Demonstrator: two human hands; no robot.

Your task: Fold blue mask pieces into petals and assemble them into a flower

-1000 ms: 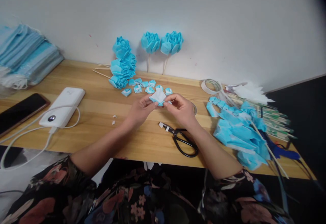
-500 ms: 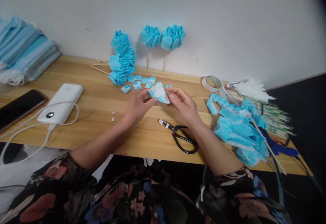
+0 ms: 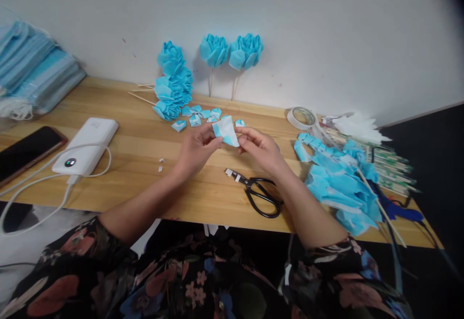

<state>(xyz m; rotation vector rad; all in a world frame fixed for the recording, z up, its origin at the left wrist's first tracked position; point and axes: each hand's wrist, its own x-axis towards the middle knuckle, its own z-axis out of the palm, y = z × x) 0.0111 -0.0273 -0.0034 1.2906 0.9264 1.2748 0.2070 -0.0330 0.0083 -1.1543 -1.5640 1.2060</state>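
Note:
Between my hands, above the table, is a small blue-and-white folded piece of thin, soft-looking sheet [image 3: 226,129]. My left hand [image 3: 197,147] pinches its left corner between thumb and fingers. At its lower right corner, my right hand [image 3: 260,149] pinches it too. Just behind lie several small folded blue petals [image 3: 195,121]. Black-handled scissors [image 3: 253,187] rest on the table below my right hand, with small white tape bits [image 3: 229,172] stuck on the blades. Two more white bits [image 3: 160,168] sit on the wood near my left wrist.
Blue flowers on sticks [image 3: 170,87] lie at the back; two more [image 3: 246,52] lean on the wall. Left are a phone [image 3: 29,152], a cabled power bank [image 3: 87,145] and bagged masks [image 3: 39,67]. Right are a tape roll [image 3: 301,118], blue sheets [image 3: 337,188] and a blue-handled tool [image 3: 402,211].
The folded piece has turned slightly in my fingers, its top corner tilting to the right. Both hands keep their pinch and have barely moved.

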